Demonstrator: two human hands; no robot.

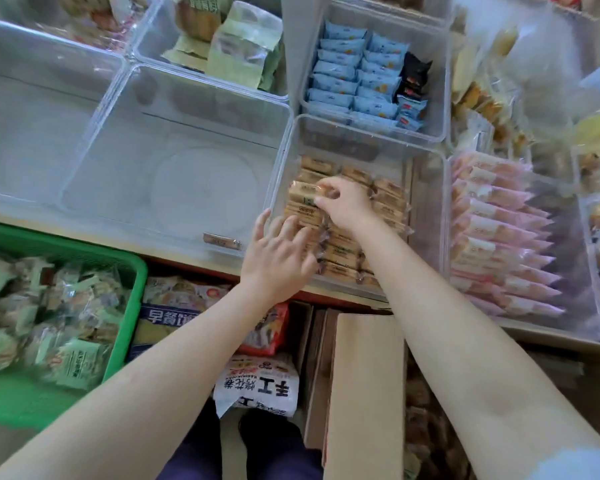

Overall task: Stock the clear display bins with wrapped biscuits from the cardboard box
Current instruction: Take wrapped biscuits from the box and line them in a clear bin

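Centre of frame: clear bin (426, 209) with rows of tan wrapped biscuits (388, 202)
Right hand (347, 202): pinches one biscuit pack (303, 195)
Left hand (274, 254): fingers spread, pressing packs
Lower centre: cardboard box (364, 393)
Lower left: green basket (125, 306)

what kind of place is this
Most likely a snack shop's loose-sweets display: rows of clear bins sorted by wrapped snack type, a green basket of extra packets, and a cardboard box of stock below.

This is a snack shop: clear display bins (361, 133) of wrapped biscuits sit in rows, and beside them a green basket (132, 271) and cardboard box (364, 375) hold stock.
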